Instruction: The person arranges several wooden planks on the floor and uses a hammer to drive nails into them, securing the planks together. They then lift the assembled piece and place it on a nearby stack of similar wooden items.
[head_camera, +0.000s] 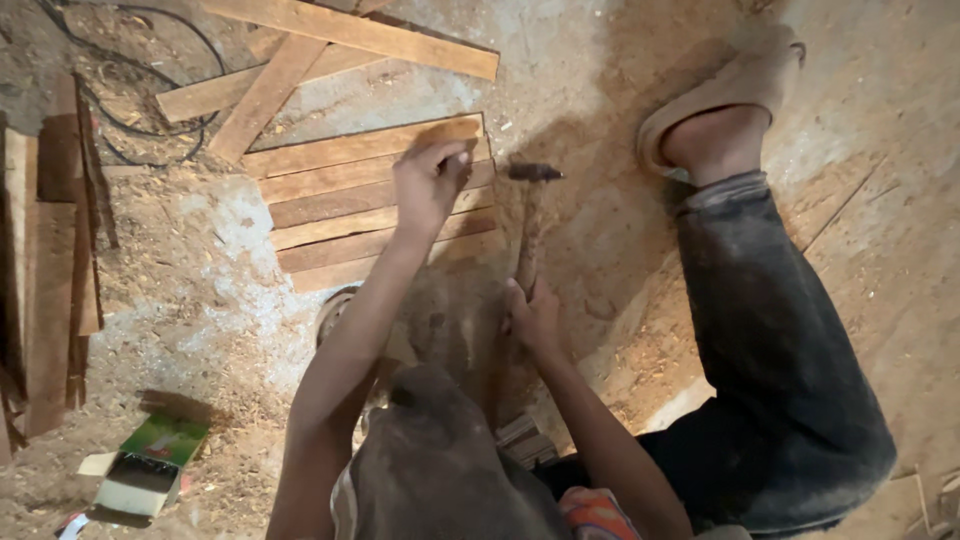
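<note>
Several wooden slats (340, 215) lie side by side on the dusty floor, forming a small panel. My left hand (430, 183) rests on the panel's right end with the fingers pinched together near the top slats; whether a nail is between them is too small to tell. My right hand (531, 316) grips the wooden handle of a hammer (528, 215). The hammer's dark metal head points up, just right of the panel's edge and close to my left fingers.
Loose planks (300, 60) lie crossed above the panel. More boards (50, 260) are stacked at the left edge, with a black cable (130, 125) looping nearby. An open small cardboard box (140, 465) sits at lower left. My right leg and sandalled foot (725, 95) stretch out on the right.
</note>
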